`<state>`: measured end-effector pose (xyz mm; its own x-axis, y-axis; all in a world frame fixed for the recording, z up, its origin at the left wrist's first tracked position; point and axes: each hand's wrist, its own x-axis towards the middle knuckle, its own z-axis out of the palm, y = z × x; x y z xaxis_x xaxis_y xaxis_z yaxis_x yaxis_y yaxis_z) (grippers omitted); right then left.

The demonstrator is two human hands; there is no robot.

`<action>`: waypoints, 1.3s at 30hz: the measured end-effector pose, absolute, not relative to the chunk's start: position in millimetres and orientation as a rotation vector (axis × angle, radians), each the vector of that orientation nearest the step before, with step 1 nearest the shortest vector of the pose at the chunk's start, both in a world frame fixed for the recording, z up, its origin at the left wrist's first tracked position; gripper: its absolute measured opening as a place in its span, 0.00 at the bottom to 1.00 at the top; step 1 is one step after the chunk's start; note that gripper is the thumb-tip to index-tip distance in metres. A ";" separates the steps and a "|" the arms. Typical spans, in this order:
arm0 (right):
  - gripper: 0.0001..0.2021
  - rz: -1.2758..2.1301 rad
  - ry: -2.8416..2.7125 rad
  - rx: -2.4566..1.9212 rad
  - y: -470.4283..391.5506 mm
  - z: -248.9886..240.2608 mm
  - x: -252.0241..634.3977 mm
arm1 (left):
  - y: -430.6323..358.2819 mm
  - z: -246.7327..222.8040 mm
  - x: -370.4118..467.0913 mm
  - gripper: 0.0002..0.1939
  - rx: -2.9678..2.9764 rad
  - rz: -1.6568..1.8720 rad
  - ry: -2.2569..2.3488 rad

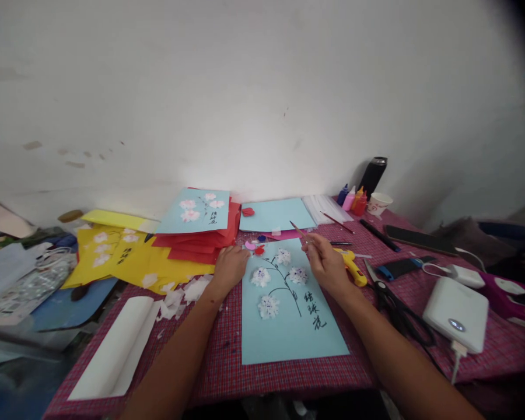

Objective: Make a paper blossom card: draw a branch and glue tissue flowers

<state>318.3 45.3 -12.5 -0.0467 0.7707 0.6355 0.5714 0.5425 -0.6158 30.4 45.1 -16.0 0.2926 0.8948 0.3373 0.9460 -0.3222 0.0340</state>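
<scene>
"In the head view, what's gripped?"
"The right hand [326,263] pinches the brush [298,228], likely keeping it off the flowers [269,306]."
"And the left hand [231,267]?"
"At the sheet's [289,345] far left corner, perhaps steadying it; I can't tell its grip."
"The sheet?"
"Flat between both hands, mostly nearer the body."

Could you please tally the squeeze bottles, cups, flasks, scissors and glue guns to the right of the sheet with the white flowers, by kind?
Squeeze bottles: blue, pink, orange and red: 4
Paper cup: 1
Black flask: 1
Scissors: 1 pair
Yellow glue gun: 1
Total: 8
</scene>
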 end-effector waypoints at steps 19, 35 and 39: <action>0.10 0.193 -1.761 -1.117 42.6 -12.9 318.4 | 40.0 -10.9 32.1 0.10 -2.388 -0.681 -1.742; 0.11 0.309 -2.100 -0.999 9.3 1.3 294.6 | 7.1 4.9 89.1 0.19 -2.870 -2.409 -2.143; 0.11 0.403 -2.188 -0.924 3.3 0.8 286.6 | 2.9 3.2 96.0 0.17 -2.952 -2.513 -2.019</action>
<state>286.6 3.3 0.8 -0.4871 0.7194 0.4952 0.4957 0.6946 -0.5214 96.0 2.9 3.2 0.2741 0.9581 0.0831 -0.1252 -0.0501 0.9909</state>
